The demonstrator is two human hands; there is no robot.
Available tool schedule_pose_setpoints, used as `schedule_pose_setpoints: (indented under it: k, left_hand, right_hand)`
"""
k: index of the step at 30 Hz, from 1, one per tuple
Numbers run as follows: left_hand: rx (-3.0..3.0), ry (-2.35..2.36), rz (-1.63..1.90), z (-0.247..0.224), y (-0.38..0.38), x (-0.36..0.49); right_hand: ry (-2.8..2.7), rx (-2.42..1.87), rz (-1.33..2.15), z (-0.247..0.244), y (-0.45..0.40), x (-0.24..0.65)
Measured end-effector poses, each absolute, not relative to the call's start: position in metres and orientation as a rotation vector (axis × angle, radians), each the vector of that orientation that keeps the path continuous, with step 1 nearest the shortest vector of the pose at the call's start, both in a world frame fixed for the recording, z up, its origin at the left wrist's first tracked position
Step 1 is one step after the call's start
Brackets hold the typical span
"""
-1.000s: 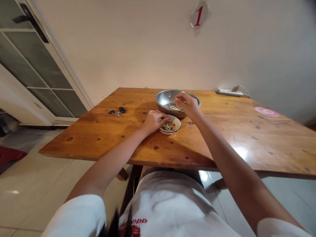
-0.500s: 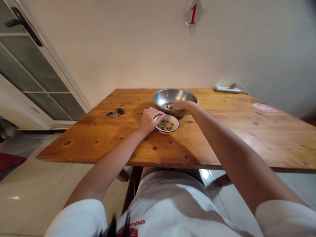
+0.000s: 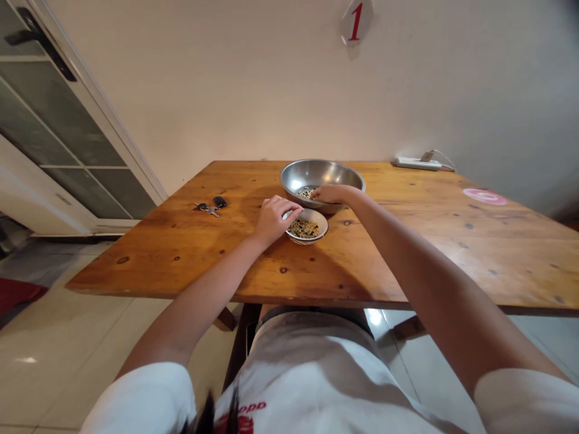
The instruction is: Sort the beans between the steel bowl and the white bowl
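Note:
A small white bowl (image 3: 304, 229) of mixed beans and seeds stands on the wooden table (image 3: 136, 265), just in front of a wider stainless steel bowl (image 3: 321, 173). More of the mix (image 3: 306, 192) lies in the bottom of the steel bowl. My left hand (image 3: 275, 220) is curled over the small bowl's left rim, its fingertips above the beans. My right hand (image 3: 330, 194) reaches across the steel bowl's near rim, fingers pointing at the beans inside. Its fingertips are partly hidden, and neither hand shows anything held.
A bunch of keys with a black fob (image 3: 210, 207) lies left of the bowls. A white power strip (image 3: 416, 163) sits against the wall at the far edge, and a pink round sticker (image 3: 485, 196) marks the table's right part. A glass-panelled door (image 3: 67, 120) stands at left.
My right hand has come down from above the steel bowl to reach in over its near rim. My left hand has stayed by the small bowl. The view has shifted slightly.

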State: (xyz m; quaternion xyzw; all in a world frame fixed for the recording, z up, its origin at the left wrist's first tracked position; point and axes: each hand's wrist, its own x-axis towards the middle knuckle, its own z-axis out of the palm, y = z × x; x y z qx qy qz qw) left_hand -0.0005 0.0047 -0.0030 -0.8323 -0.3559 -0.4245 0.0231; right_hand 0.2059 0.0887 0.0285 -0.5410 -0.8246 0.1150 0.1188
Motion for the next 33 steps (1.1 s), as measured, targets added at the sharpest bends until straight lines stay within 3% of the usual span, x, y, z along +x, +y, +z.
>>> schedule_pose_setpoints:
  k: [20,33]
  left_hand:
    - [-2.578,-1.103,-1.304,-0.002,0.004,0.0]
    - [-2.595,-1.128,-1.262,-0.003,0.005,-0.001]
  right_hand:
    - [-2.518,-1.586,0.219,0.037,0.084,0.195]
    - [-2.09,-1.464,0.198,0.043,0.062,0.19]
